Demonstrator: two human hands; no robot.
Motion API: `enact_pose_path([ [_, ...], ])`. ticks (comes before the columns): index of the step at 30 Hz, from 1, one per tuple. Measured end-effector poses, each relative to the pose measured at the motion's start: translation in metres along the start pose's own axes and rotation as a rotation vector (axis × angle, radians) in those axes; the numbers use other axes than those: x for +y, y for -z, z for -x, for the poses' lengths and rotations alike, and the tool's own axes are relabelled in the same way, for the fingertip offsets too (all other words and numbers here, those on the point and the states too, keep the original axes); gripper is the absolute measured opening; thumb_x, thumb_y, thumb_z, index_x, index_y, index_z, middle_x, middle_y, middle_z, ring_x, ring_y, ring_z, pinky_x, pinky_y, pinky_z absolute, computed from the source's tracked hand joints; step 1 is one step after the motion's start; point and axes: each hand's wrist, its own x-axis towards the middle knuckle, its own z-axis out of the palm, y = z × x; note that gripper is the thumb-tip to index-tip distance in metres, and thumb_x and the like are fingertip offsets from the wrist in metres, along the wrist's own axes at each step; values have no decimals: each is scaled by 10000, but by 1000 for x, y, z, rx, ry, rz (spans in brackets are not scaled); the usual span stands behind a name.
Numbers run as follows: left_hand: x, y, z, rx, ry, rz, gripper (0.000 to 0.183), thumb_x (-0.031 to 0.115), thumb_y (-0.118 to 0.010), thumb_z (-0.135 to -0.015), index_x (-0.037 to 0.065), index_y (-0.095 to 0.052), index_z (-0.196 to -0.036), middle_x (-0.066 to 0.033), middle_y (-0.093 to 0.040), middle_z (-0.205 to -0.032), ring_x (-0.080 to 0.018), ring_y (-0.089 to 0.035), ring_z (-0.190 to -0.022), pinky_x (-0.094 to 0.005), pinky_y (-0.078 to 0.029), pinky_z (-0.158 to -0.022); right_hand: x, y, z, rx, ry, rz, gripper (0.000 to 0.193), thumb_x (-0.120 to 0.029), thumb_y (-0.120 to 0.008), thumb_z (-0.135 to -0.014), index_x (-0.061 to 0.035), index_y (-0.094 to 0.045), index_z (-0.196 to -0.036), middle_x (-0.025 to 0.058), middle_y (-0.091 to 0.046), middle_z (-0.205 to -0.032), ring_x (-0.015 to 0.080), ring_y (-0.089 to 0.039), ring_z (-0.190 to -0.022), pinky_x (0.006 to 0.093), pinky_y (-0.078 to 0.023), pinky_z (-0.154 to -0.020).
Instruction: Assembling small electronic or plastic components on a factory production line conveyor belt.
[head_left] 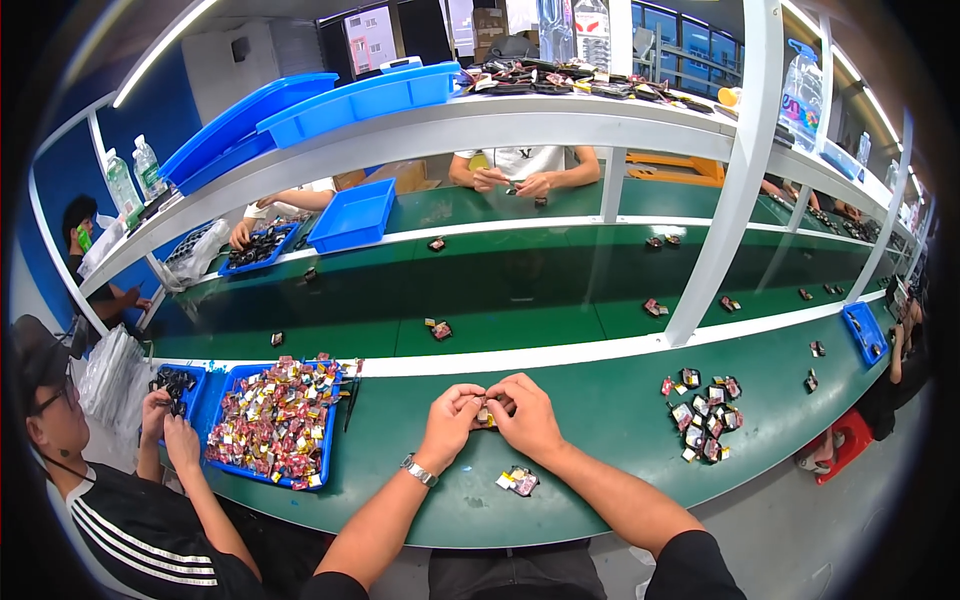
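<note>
A long green table (610,430) fills the foreground, its near edge curving in front of the person. Past a white rail (530,355) runs a dark green lane (520,280) with a few small pieces scattered along it. Over the lane stands a white-framed shelf (620,130), bearing blue bins (370,108) at its left. A co-worker in a black shirt with white shoulder stripes (135,525) sits at the far left, hands raised beside a small blue tray (201,388) of black parts. Between that tray and the person lies a larger blue tray (328,445), heaped with red, white and yellow circuit-board assemblies (270,420).

The person's left hand (452,425) and right hand (525,415) meet over the middle of the table, a metal-banded wristwatch (418,470) on the left wrist. Each grip is closed, fingertips pinching the same small board assembly (485,415), which the fingers mostly hide. To the right, well apart from the hands, a loose cluster of similar assemblies (705,415) lies on the table. A slim dark tool (351,402) lies just beside the larger tray's right side. Nearer the person, below the hands, rests a single loose assembly (520,482) with a white tab.
</note>
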Motion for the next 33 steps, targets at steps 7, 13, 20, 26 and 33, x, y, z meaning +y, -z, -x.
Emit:
enact_pose_path([
  [7,-1,8,-2,-108,13,136,232,30,-514,-964,8,-527,-1195,-85,-651,-1103,-158,-640,-984,-328,-561,-827,2,2,-2,27,103,37,92,16,-675,-803,-2,-666,-893,95,-614,-934,195,-667,-733,281,-559,-632],
  [13,0,10,-2,-162,18,176,293,6,-505,-952,12,-503,-1245,-102,-622,-1185,-189,-613,-1074,-376,-525,-927,-6,8,-2,22,200,151,128,2,-686,-786,-17,-655,-908,84,-614,-957,211,-660,-761,309,-546,-661],
  [20,1,10,-1,-231,11,222,384,41,-532,-953,20,-450,-1328,-153,-592,-1268,-227,-586,-1162,-398,-505,-966,4,1,0,11,30,69,165,-20,-705,-770,-20,-625,-914,100,-626,-969,213,-660,-777,319,-547,-672],
  [26,3,13,-2,-84,-69,235,459,65,-567,-947,9,-393,-1369,-182,-489,-1392,-271,-517,-1262,-426,-468,-1040,45,4,-71,129,45,229,142,-88,-746,-758,-23,-647,-836,115,-643,-842,206,-648,-690,323,-525,-629],
  [33,-8,16,-10,-103,-155,69,297,4,-535,-934,-18,-528,-1230,-152,-577,-1272,-231,-592,-1151,-358,-544,-928,106,13,-148,115,-213,674,255,-243,-760,-768,-36,-674,-891,156,-660,-929,329,-636,-887,418,-515,-791],
])
